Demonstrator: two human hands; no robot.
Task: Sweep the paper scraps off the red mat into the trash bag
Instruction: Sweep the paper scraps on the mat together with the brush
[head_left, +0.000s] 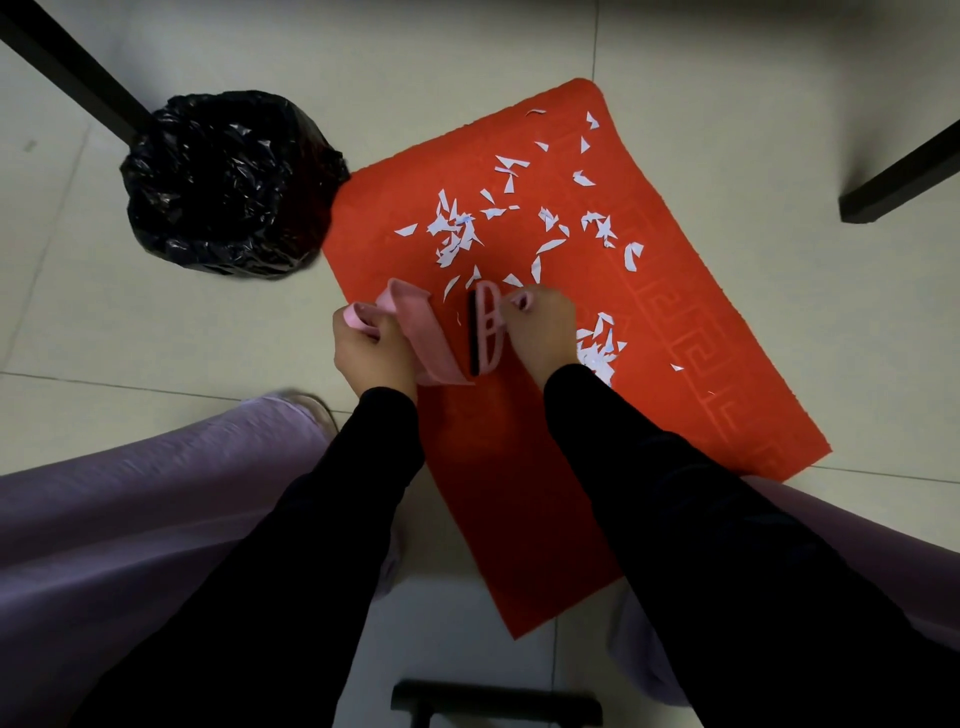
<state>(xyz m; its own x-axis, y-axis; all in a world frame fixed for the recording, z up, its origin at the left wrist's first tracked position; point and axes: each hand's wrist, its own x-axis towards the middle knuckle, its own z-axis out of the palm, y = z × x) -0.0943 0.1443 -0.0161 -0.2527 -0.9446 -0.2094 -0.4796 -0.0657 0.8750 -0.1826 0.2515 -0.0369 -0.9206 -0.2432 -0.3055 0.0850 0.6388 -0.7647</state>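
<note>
A person crouched over a tiled floor (156, 332) works a small pink brush (491, 327) and matching pink dustpan (434, 338) on a red mat (519, 467). The left hand (371, 356) is curled round the dustpan's handle, and the right hand (543, 327) grips the brush by its far end. The brush's dark bristles face the pan's lip across a narrow strip of mat near the mat's left edge.

The job looks to be in its early stages. White paper scraps (454, 231) lie scattered over most of the mat's far half, with a thicker cluster just beyond the tools, a second heap partly hidden behind the right wrist, and a few stray pieces out towards the far corner and the patterned right border. No more than a sliver or two shows between brush and pan, and whether the pan holds anything cannot be told from this angle.

The black trash bag (228, 182) stands open on the floor at the mat's far-left corner, touching its edge, and its dark inside shows no paper. Nearly all the gathering and every tip into the bag appear to be left
</note>
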